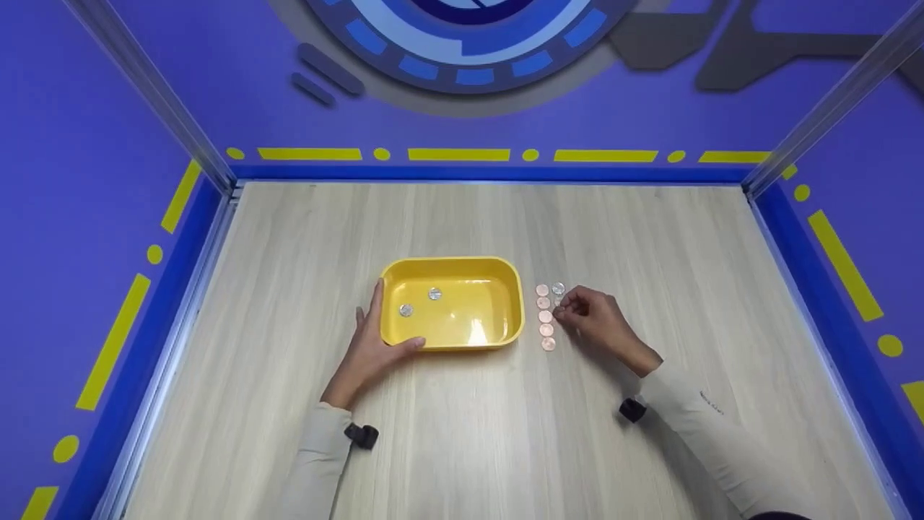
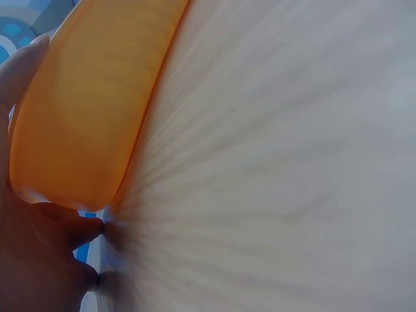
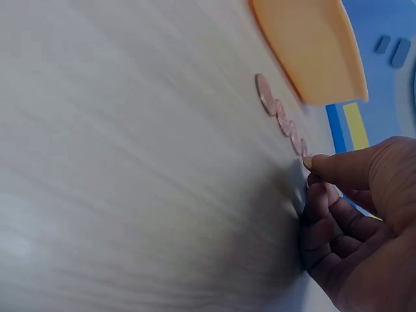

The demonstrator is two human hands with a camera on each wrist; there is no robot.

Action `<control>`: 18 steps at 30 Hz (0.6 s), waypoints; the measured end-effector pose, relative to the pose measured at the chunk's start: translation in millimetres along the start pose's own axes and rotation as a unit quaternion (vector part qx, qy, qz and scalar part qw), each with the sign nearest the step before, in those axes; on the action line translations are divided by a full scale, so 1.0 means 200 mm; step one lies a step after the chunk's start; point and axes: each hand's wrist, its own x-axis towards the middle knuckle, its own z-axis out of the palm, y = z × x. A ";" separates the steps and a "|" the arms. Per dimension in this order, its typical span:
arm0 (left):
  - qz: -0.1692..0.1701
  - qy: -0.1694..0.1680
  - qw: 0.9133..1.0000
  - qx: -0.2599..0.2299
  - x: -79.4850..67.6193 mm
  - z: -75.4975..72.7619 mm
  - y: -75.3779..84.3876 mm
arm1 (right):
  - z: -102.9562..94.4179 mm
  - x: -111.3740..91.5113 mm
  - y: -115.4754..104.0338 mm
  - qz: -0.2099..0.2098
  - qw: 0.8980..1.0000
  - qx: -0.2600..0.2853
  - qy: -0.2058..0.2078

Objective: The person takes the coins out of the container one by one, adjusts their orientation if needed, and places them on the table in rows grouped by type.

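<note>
A yellow plastic tub (image 1: 451,263) stands on the table, two silver coins (image 1: 434,294) lying flat inside. My left hand (image 1: 372,347) grips its left end, thumb over the near rim and fingers along the outer side; the left wrist view shows the tub's wall (image 2: 84,117) against that hand (image 2: 39,253). To the right of the tub runs a column of several copper coins (image 1: 546,330). Beside its far end lies a silver coin (image 1: 559,288). Just nearer, my right hand (image 1: 595,318) pinches another silver coin at the tabletop, mostly hidden by the fingertips.
The pale wood table (image 1: 462,433) is bounded by blue panels (image 1: 520,130) at the back and both sides, with metal posts at the corners. Black wrist cameras (image 1: 632,410) sit by both sleeves. Copper coins (image 3: 264,94) lie close to the tub's right end.
</note>
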 end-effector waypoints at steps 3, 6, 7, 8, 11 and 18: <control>0.000 0.000 1.000 0.000 0.00 0.00 0.00 | 0.01 0.00 0.01 0.002 1.000 -0.004 0.004; -0.001 0.001 1.000 0.001 0.00 0.00 0.00 | 0.01 0.00 0.02 -0.008 1.000 -0.007 0.010; -0.002 0.001 1.000 0.002 -0.01 0.00 0.00 | 0.02 -0.01 0.02 -0.011 1.000 -0.010 0.012; -0.002 0.001 1.000 0.002 -0.01 0.00 0.00 | 0.02 -0.01 0.02 -0.014 1.000 -0.014 0.015; -0.006 0.000 1.000 -0.001 -0.01 0.00 0.00 | 0.02 -0.01 0.03 -0.023 0.999 -0.027 0.024; 0.004 0.004 1.000 0.001 -0.01 0.00 0.00 | 0.03 -0.03 0.04 -0.037 0.997 -0.062 0.034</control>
